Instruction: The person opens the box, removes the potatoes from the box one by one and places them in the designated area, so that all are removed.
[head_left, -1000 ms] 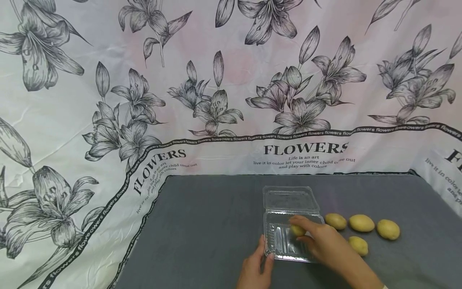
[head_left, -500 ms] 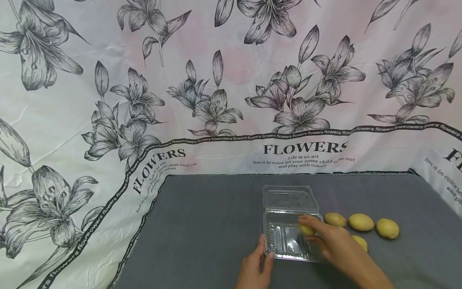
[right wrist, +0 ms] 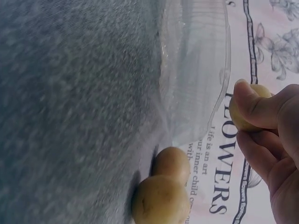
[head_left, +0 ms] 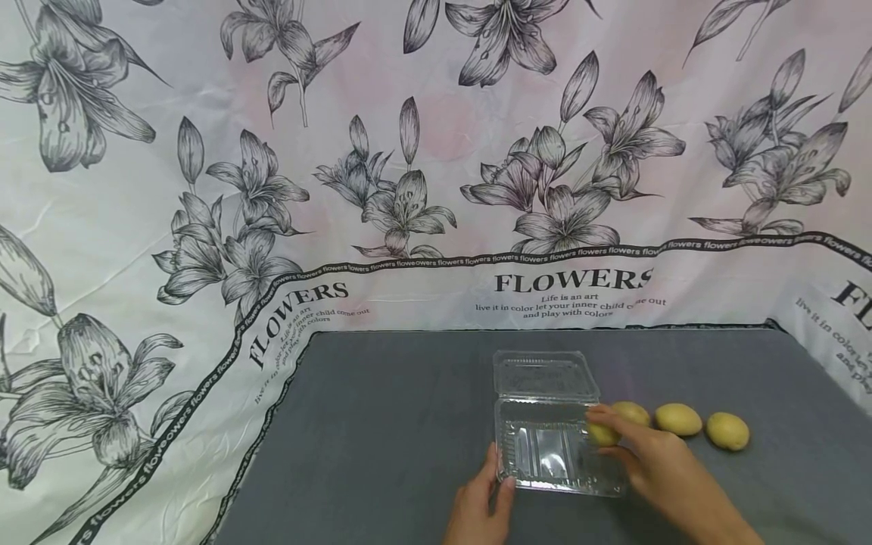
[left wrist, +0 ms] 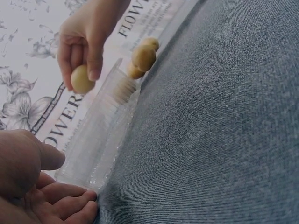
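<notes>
A clear plastic hinged container (head_left: pixel 545 446) lies on the grey table, its lid (head_left: pixel 545 376) folded back at the far side. My left hand (head_left: pixel 479 503) holds its near left corner, thumb (left wrist: pixel 52 157) at the rim and fingers below in the left wrist view. My right hand (head_left: pixel 668 465) pinches a yellow potato (head_left: pixel 602 434) between thumb and fingers. That potato is raised above the container's rim, near its right side in the head view; the right wrist view shows the thumb across the potato (right wrist: pixel 239 113).
Right of the container, three potatoes rest in a row: one potato (head_left: pixel 630 413) partly behind my right hand, a middle potato (head_left: pixel 678 419), and an outer potato (head_left: pixel 727 431). A white flower-printed cloth (head_left: pixel 409 295) borders the table (head_left: pixel 381 431) at the back and sides.
My right hand has moved right with the potato, from over the container's middle to its right side. The nearest table potato is now hidden behind that hand. My left hand stays in place.
</notes>
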`<state>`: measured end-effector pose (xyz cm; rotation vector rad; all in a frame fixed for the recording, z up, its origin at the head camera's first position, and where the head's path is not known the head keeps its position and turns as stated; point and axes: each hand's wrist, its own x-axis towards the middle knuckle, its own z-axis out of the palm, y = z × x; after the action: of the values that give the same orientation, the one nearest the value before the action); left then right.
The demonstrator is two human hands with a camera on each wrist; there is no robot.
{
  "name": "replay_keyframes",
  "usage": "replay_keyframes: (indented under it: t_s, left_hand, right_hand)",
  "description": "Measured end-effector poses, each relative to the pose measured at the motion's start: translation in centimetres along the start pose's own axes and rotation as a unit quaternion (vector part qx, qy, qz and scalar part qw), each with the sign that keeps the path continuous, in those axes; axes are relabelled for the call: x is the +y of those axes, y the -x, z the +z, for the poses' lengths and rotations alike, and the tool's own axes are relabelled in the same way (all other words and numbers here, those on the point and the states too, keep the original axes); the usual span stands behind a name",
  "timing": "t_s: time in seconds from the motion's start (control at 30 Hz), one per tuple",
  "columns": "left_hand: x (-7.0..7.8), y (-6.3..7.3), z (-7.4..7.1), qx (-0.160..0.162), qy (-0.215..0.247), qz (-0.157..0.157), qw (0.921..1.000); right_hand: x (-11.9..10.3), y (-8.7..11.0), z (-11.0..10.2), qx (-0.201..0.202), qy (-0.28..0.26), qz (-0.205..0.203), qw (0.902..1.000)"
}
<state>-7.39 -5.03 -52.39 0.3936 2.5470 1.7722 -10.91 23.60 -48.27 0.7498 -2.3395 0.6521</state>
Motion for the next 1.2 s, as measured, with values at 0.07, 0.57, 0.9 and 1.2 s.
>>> replay_keyframes:
  t_s: [0.07, 0.57, 0.9, 1.2]
  left_hand:
    - [0.0, 0.0, 0.0, 0.001, -0.002, 0.000, 1.0000]
    - [0.2, -0.1, 0.1, -0.011, 0.012, -0.023, 0.9996]
    - [0.2, -0.1, 0.2, -0.013, 0.025, -0.026, 0.9993]
    - [0.1, -0.2, 0.3, -0.010, 0.013, -0.037, 0.9992]
  right_hand:
    - [0.2, 0.3, -0.2, -0.001, 0.006, 0.006, 1.0000]
    - [1.0, 1.4, -1.9, 0.025, 0.012, 0.026, 0.9993]
    - [1.9, 2.6, -3.7, 0.021, 0.060, 0.081, 0.9947]
    - [2.6, 3.6, -5.0, -0.019, 0.089, 0.153, 0.9841]
